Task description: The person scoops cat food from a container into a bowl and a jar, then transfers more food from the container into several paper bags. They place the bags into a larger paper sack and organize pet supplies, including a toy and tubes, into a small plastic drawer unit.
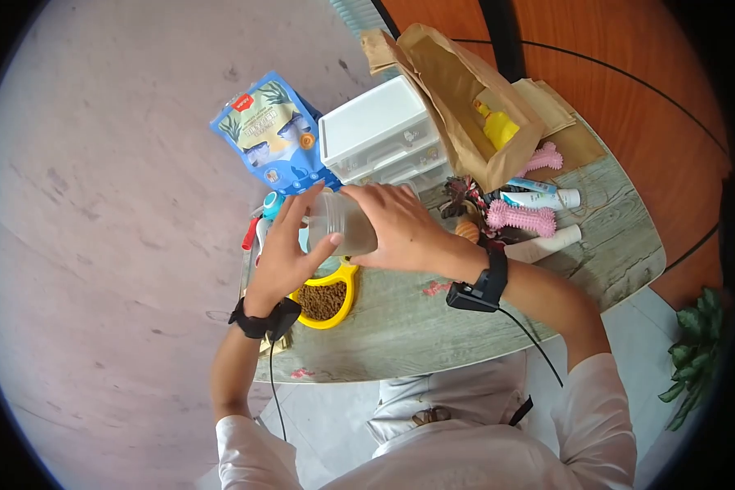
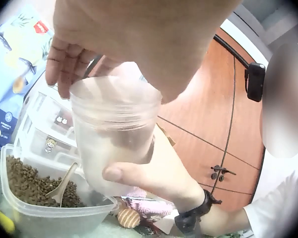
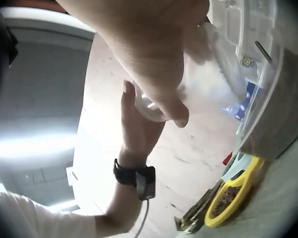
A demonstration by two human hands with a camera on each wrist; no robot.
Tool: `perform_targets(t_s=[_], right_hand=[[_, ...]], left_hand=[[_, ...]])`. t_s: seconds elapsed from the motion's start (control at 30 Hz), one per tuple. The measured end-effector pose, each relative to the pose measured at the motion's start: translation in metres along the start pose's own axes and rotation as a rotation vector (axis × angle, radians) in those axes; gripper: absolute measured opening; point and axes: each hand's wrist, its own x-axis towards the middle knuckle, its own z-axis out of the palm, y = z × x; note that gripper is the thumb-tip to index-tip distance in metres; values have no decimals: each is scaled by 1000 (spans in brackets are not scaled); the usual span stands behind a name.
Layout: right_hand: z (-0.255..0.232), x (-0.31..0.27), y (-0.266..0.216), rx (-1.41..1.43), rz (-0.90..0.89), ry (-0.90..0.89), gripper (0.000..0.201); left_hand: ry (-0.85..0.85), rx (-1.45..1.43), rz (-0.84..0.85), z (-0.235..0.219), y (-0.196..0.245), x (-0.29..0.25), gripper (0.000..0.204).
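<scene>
A clear plastic jar (image 1: 340, 219) with a ridged neck is tilted between both hands above the table. My right hand (image 1: 404, 229) grips its body, the thumb (image 2: 126, 173) lying along the side. At the neck end, my left hand (image 1: 282, 253) holds the jar with its thumb and fingers on opposite sides. Below the jar in the left wrist view stands a clear box (image 2: 59, 212) of brown kibble (image 2: 30, 186) with a pale scoop (image 2: 64, 186) stuck in it. A yellow-rimmed bowl (image 1: 353, 290) of kibble sits nearest the left wrist.
Behind the hands stand a blue pouch (image 1: 273, 135) and a white drawer unit (image 1: 376, 122). A paper bag (image 1: 482, 106) holds a yellow toy (image 1: 496, 126). Pink bone toys (image 1: 521, 219) and tubes (image 1: 547, 198) lie to the right. The table's curved front edge (image 1: 384, 380) faces the body.
</scene>
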Motion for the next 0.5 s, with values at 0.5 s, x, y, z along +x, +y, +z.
perform_targets(t_s=[0.5], right_hand=[[-2, -3, 2, -292, -108, 100, 85]], left_hand=[[129, -13, 32, 9, -16, 3, 78]])
